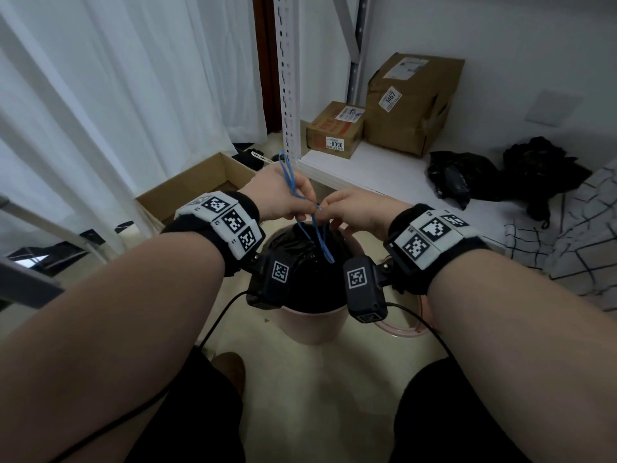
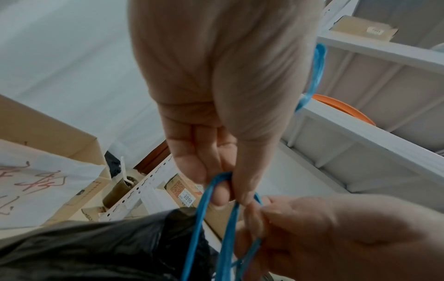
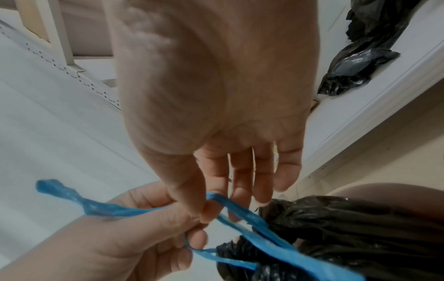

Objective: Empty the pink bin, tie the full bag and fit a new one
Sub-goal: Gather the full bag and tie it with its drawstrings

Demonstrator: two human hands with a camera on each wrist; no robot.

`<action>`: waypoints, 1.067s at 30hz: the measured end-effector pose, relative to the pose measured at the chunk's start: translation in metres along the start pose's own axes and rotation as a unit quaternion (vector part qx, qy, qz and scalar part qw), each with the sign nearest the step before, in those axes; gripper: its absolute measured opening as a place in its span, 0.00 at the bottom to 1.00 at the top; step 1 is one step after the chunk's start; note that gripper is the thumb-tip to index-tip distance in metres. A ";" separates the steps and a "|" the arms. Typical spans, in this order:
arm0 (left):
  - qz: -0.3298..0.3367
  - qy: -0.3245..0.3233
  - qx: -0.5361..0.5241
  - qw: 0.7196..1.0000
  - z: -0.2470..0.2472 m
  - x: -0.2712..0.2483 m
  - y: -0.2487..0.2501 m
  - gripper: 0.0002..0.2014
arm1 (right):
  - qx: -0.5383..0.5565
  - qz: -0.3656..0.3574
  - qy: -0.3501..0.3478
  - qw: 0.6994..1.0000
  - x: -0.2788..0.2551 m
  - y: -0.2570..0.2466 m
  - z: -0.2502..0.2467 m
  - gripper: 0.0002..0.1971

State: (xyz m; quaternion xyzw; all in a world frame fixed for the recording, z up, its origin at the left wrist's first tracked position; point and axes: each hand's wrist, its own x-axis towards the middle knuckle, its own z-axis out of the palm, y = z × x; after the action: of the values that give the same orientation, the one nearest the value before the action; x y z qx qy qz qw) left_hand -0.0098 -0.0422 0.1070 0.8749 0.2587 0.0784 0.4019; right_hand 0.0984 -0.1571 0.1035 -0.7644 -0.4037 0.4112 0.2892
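The black bag (image 1: 310, 262) sits in the pink bin (image 1: 312, 325) at the lower middle of the head view, its mouth gathered shut just below both hands. From that gathered neck the blue drawstring (image 1: 302, 198) runs upward and toward the upper left of the frame, so its long axis slants from the bag's neck up past the left hand.

The left hand (image 1: 278, 195) is clamped on the drawstring: in the left wrist view its curled fingers (image 2: 216, 190) pinch two strands, and a loose end of the string sticks out above the hand. The right hand (image 1: 350, 208) pinches the same string just beside the left, thumb and forefinger together on a strand while the other fingers hang straight, as the right wrist view shows. The two hands touch or nearly touch directly over the bag; neither is clearly nearer the neck.

I judge that a knot is being formed. The next pull likely needs the hands to part sideways, across the string's slant.

Readable writing: the small cardboard box (image 1: 335, 128) on the white shelf (image 1: 384, 172) at upper middle bears a label "8090"; the larger box (image 1: 412, 101) beside it bears "1467". In the left wrist view a white sheet (image 2: 36, 182) at left carries red handwriting I cannot read.
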 end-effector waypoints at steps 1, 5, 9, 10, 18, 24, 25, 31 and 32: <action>-0.001 0.004 -0.001 1.000 0.001 0.000 0.000 0.05 | 0.014 0.000 0.000 1.000 -0.001 0.000 0.000 0.07; -0.004 -0.011 -0.032 0.999 0.003 0.000 0.001 0.04 | 0.074 0.002 -0.004 0.997 -0.002 0.002 -0.001 0.12; -0.003 -0.012 -0.090 0.996 0.003 0.000 0.003 0.04 | 0.133 -0.001 0.031 0.991 0.001 0.001 -0.001 0.18; -0.004 -0.010 -0.109 0.994 0.003 0.000 0.003 0.03 | 0.158 -0.009 0.048 0.986 0.001 -0.001 -0.002 0.13; -0.070 -0.030 -0.269 0.960 0.001 -0.002 0.009 0.15 | 0.268 -0.035 0.148 0.951 0.010 0.003 -0.008 0.16; -0.133 -0.019 -0.200 0.971 0.002 0.002 0.005 0.24 | 0.432 -0.036 0.088 0.897 0.007 0.004 -0.011 0.16; -0.142 -0.029 -0.143 0.979 0.002 0.002 0.001 0.24 | 0.446 -0.037 0.081 0.891 0.006 0.004 -0.010 0.17; -0.185 -0.056 0.206 0.959 -0.010 -0.004 -0.025 0.17 | 0.297 -0.011 0.111 0.948 0.008 0.022 -0.014 0.19; -0.200 -0.049 0.257 0.944 -0.011 -0.005 -0.028 0.16 | 0.195 -0.003 0.115 0.974 0.009 0.027 -0.013 0.19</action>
State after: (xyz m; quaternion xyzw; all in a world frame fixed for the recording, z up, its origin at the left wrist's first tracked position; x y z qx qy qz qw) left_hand -0.0291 -0.0224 0.0933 0.8814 0.4200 -0.1157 0.1825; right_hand 0.1230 -0.1648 0.0856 -0.7344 -0.2822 0.3909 0.4777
